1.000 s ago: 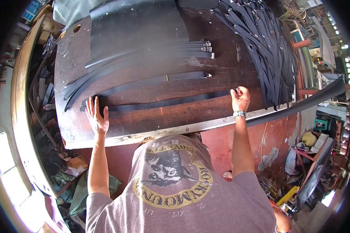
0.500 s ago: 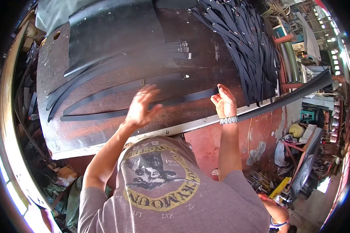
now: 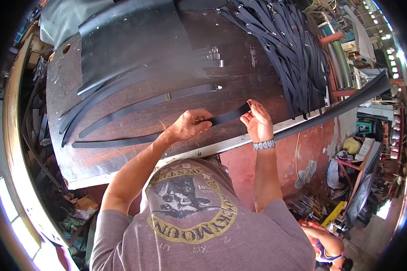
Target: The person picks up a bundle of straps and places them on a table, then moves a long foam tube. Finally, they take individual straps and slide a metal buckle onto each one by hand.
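Observation:
A black belt strap spans between my two hands, slightly raised and bowed. My left hand is closed around it, and the rest of the strap trails left across the tabletop. The strap's right end is pinched between thumb and fingers of my right hand, which has a patterned band at the wrist. Just beyond lies a second dark belt with a metal buckle at its right end and a loop partway along. Farther off, several belts with silver buckles lie side by side, partly blurred.
The dark wooden table has a pale front edge. A large black sheet covers its back left. Many straps are heaped at the right, and a long dark strip juts past the table. Another person is at lower right.
My left hand has moved right and closed on the strap, which is now lifted between both hands. My right hand keeps its pinch on the end.

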A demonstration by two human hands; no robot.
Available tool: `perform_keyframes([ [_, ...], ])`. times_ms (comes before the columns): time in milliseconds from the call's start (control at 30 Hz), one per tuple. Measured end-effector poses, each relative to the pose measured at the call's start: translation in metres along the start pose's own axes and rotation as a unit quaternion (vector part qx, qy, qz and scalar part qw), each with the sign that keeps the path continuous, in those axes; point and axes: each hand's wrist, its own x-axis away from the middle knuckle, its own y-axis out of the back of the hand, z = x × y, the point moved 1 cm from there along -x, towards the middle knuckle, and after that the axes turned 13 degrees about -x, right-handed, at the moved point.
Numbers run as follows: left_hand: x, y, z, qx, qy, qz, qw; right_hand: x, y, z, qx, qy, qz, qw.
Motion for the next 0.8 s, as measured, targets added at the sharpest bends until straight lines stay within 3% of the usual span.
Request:
perform_keyframes([
  [367,0.002,-0.007,0.002,0.048,-0.027,-0.041,0.998,0.008,-0.014,-0.017,0.113,-0.078,0.040,0.990],
  [467,0.003,-0.005,-0.004,0.063,-0.037,-0.056,0.996,0.010,-0.016,-0.028,0.103,-0.089,0.087,0.987],
  [700,0.001,-0.006,-0.006,0.034,-0.016,-0.113,0.993,0.015,-0.013,-0.057,0.166,-0.100,0.115,0.974],
  [800,0.001,-0.005,-0.008,0.082,0.019,-0.107,0.991,0.017,-0.014,-0.065,0.178,-0.120,0.116,0.970],
])
